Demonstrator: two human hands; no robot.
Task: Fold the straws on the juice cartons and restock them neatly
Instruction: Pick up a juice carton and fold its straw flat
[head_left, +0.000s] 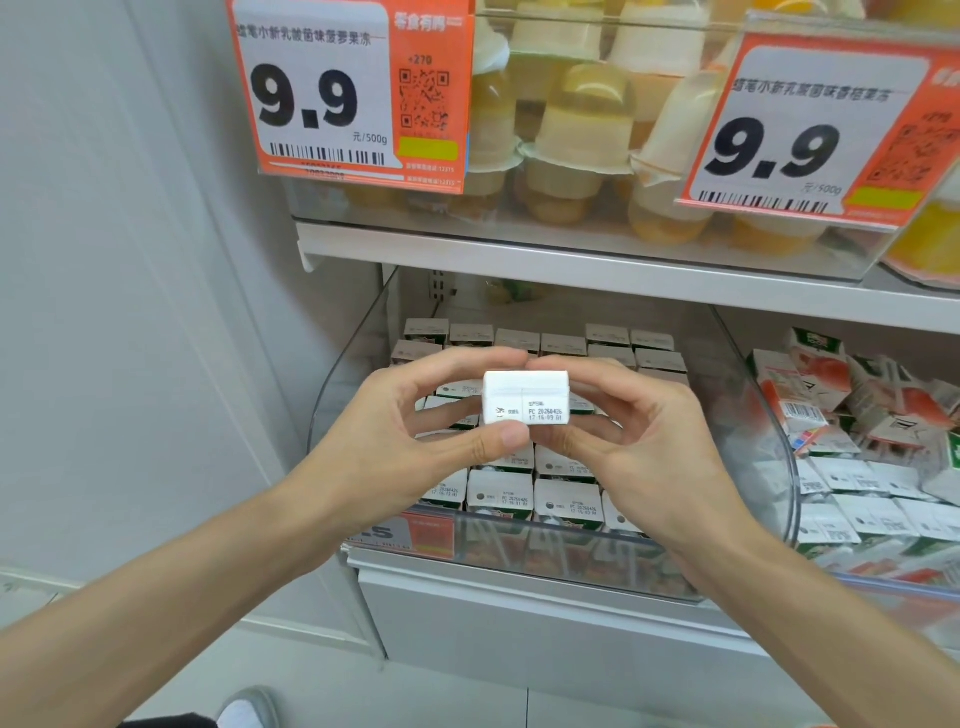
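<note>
I hold one juice carton (524, 397) pinched at both ends, left hand (405, 421) on its left and right hand (644, 441) on its right, above the clear bin (332, 395) of stocked rows. The printed top faces me, probably for thumb access to the straw, which is hidden.

You've got the white lower shelf (519, 623) right in front of you, and sitting on it is a clear bin (337, 405) packed with juice cartons (566, 501) standing in tidy rows. Just beside it on the right, a second bin (883, 577) holds loose cartons (857, 483) in a jumble. On the upper shelf (519, 260), a clear tub (395, 208) of jelly cups (587, 119).
</note>
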